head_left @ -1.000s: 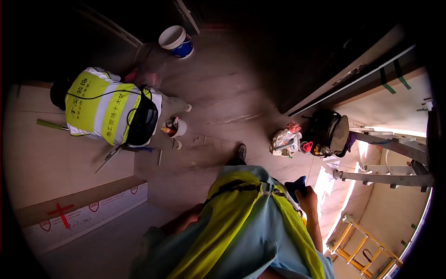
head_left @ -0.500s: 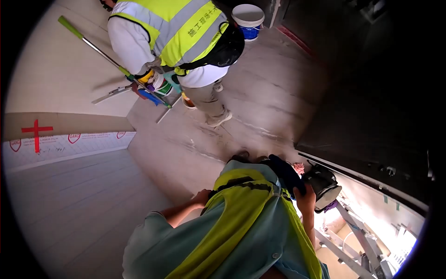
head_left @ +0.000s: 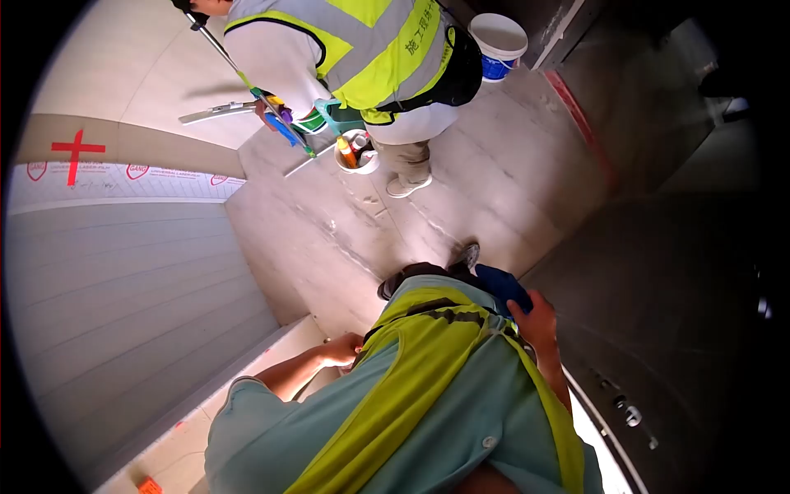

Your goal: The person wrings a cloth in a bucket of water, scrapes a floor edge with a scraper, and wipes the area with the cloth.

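My right hand (head_left: pixel 539 323) is closed on a dark blue cloth-like thing (head_left: pixel 504 290), which hangs beside my right hip. Its exact kind does not show. My left hand (head_left: pixel 341 350) is at my left side, fingers curled near the hem of my yellow-green vest (head_left: pixel 387 362). Whatever it may hold is hidden. Both my shoes are partly visible on the floor below my waist.
Ahead, a co-worker in a reflective vest (head_left: pixel 370 49) stands by a white bucket of tools (head_left: pixel 358 160) and a long pole (head_left: pixel 222 49). Another white-and-blue bucket (head_left: pixel 498 45) is behind them. A panelled wall (head_left: pixel 148 288) runs along the left; a dark panel (head_left: pixel 650 288) is right.
I have moved forward and turned, so the bag and ladder on the right are out of view. The co-worker's tool bucket shows more fully. My right hand keeps the blue thing.
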Motion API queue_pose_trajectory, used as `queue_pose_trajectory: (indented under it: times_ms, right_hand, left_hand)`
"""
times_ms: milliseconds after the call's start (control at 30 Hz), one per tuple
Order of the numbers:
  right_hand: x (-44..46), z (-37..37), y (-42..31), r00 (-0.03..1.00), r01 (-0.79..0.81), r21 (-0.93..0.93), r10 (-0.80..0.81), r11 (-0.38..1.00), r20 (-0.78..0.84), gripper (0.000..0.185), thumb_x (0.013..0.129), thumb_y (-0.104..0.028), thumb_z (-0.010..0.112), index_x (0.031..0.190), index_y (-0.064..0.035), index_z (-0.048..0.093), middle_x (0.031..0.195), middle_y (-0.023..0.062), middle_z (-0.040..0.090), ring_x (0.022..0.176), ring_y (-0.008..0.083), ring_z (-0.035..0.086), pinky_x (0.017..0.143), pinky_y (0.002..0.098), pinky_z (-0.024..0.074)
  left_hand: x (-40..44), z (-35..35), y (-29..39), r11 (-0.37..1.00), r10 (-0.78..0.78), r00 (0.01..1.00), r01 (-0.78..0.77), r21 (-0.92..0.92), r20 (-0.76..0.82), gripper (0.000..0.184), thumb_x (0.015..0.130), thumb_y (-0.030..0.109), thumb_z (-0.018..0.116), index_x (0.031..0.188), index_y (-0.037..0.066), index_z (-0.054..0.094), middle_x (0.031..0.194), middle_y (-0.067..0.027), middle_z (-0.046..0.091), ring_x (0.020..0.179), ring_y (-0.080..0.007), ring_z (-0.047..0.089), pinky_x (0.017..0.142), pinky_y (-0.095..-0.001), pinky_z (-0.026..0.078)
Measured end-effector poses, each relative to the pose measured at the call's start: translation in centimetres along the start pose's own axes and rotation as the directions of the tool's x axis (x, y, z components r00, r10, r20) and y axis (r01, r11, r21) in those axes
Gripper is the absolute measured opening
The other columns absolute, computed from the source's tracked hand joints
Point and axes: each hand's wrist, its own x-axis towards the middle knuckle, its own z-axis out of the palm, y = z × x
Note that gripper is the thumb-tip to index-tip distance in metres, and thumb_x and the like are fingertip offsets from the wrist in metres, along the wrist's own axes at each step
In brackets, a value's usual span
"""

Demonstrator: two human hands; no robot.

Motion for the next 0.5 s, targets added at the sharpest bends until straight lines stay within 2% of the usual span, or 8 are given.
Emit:
queue_pose_trajectory:
  times_ms: [33, 100, 133, 167, 233, 300, 400, 500]
  right_hand:
    - [1.6, -0.7, 0.3, 0.999, 0.045, -0.014, -0.045, 0.999, -0.007, 0.04, 0.074, -0.034, 0.073, 0.093, -0.0011, 0.06, 0.085, 0.0208, 0.064, 0.078, 0.0403, 0.061, 0.065, 0.0432, 0.049]
    - [4.4, -1.9, 0.4, 0.999, 0.05, -0.014, -0.05, 0.999, 0.021, 0.04, 0.075, -0.034, 0.073, 0.094, -0.0017, 0.06, 0.085, 0.0205, 0.064, 0.078, 0.0403, 0.061, 0.066, 0.043, 0.0493]
    - [5.7, -2.6, 0.4, 0.998, 0.012, -0.005, -0.011, 1.0, 0.054, 0.04, 0.075, -0.034, 0.073, 0.094, -0.0021, 0.06, 0.085, 0.0203, 0.064, 0.078, 0.0403, 0.061, 0.066, 0.0428, 0.0494]
    - [6.7, -3.3, -0.2, 0.996, -0.026, -0.004, 0.026, 1.0, 0.09, 0.04, 0.075, -0.034, 0.073, 0.095, -0.0024, 0.06, 0.085, 0.0201, 0.064, 0.078, 0.0402, 0.061, 0.066, 0.0427, 0.0496]
    - [8.3, -4.3, -1.0, 0.994, 0.006, -0.019, -0.004, 1.0, 0.108, 0.038, 0.076, -0.032, 0.072, 0.098, -0.0034, 0.06, 0.087, 0.0205, 0.065, 0.081, 0.0397, 0.062, 0.069, 0.0426, 0.0504]
    - [9.9, -4.5, -1.1, 0.99, 0.074, 0.029, -0.077, 0.997, 0.119, 0.038, 0.077, -0.031, 0.071, 0.1, -0.0031, 0.06, 0.09, 0.0212, 0.065, 0.084, 0.0396, 0.062, 0.072, 0.0429, 0.0504]
    - [12.0, -5.0, -2.3, 0.967, 0.119, 0.067, -0.131, 0.991, 0.217, 0.038, 0.082, -0.023, 0.067, 0.11, 0.0, 0.057, 0.102, 0.0242, 0.063, 0.096, 0.0408, 0.06, 0.081, 0.0424, 0.0485]
    - [13.9, -4.5, -3.3, 0.943, 0.171, 0.106, -0.194, 0.98, 0.271, 0.036, 0.085, -0.019, 0.062, 0.114, 0.0018, 0.055, 0.107, 0.0256, 0.061, 0.101, 0.0413, 0.058, 0.085, 0.0411, 0.0466]
  left_hand:
    - [0.1, 0.7, 5.1, 0.992, -0.098, 0.994, 0.101, 0.077, -0.042, 0.018, 0.086, 0.01, 0.057, 0.099, 0.001, 0.065, 0.082, -0.0039, 0.067, 0.078, -0.0125, 0.054, 0.076, -0.0312, 0.045]
    - [3.6, 1.8, 3.4, 0.988, -0.123, 0.986, 0.132, 0.077, -0.112, 0.017, 0.086, 0.008, 0.057, 0.099, 0.002, 0.066, 0.088, -0.0049, 0.068, 0.082, -0.0136, 0.056, 0.078, -0.0314, 0.045]
    - [4.4, 2.0, 3.8, 0.974, -0.209, 0.976, 0.213, 0.071, -0.068, 0.028, 0.089, 0.016, 0.059, 0.111, 0.0, 0.063, 0.101, -0.0023, 0.066, 0.091, -0.0127, 0.053, 0.084, -0.0294, 0.042]
    - [5.9, 2.1, 1.5, 0.957, -0.288, 0.956, 0.285, -0.058, -0.054, 0.029, 0.089, 0.015, 0.058, 0.114, 0.003, 0.062, 0.104, -0.0008, 0.066, 0.093, -0.0119, 0.054, 0.084, -0.0278, 0.043]
    - [5.6, 2.4, 2.4, 0.935, -0.148, 0.983, 0.105, -0.338, -0.104, 0.028, 0.089, 0.013, 0.058, 0.115, 0.005, 0.063, 0.106, 0.0006, 0.066, 0.095, -0.011, 0.056, 0.084, -0.027, 0.044]
    - [4.6, 2.2, 3.7, 0.88, -0.18, 0.956, 0.051, -0.473, -0.232, 0.027, 0.086, 0.013, 0.061, 0.111, 0.005, 0.064, 0.105, -0.0012, 0.066, 0.096, -0.0122, 0.059, 0.083, -0.0275, 0.046]
    - [3.7, 2.5, 4.9, 0.821, -0.226, 0.903, -0.027, -0.571, -0.367, 0.032, 0.085, 0.023, 0.065, 0.109, 0.003, 0.064, 0.106, -0.0058, 0.066, 0.099, -0.0144, 0.059, 0.09, -0.0304, 0.043]
    - [2.9, 3.9, 4.2, 0.913, -0.206, 0.873, 0.009, -0.408, -0.443, 0.02, 0.081, 0.016, 0.071, 0.096, 0.003, 0.068, 0.092, -0.0047, 0.069, 0.089, -0.014, 0.062, 0.085, -0.0315, 0.047]
